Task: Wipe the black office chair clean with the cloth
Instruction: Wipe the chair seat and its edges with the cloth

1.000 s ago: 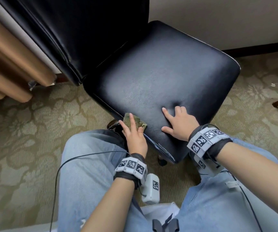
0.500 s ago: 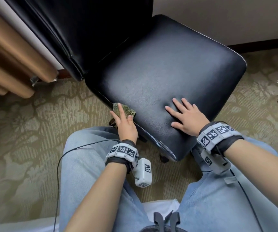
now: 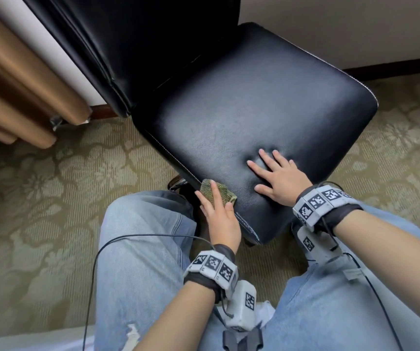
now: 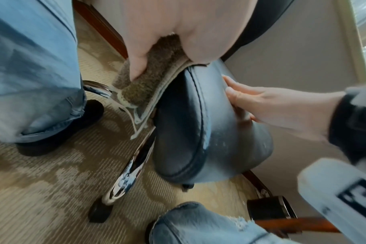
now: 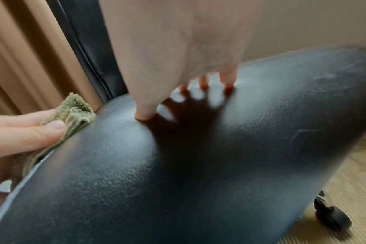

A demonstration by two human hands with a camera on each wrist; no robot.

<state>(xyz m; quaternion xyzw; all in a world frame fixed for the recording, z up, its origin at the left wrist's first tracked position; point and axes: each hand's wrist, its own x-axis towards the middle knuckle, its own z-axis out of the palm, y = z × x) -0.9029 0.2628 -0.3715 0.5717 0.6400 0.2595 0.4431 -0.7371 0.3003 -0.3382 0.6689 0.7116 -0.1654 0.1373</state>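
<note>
Left hand, cloth nearer seat corner now

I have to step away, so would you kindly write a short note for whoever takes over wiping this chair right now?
Left hand: holds the green cloth against the seat's near-left edge, fingers on top, thumb beside.
Right hand: open, fingers spread, pressing on the seat to steady it.
Done: cannot be judged from these views; the cloth is at the front-left edge.
Left: probably the seat top, the backrest and the remaining edges.
</note>
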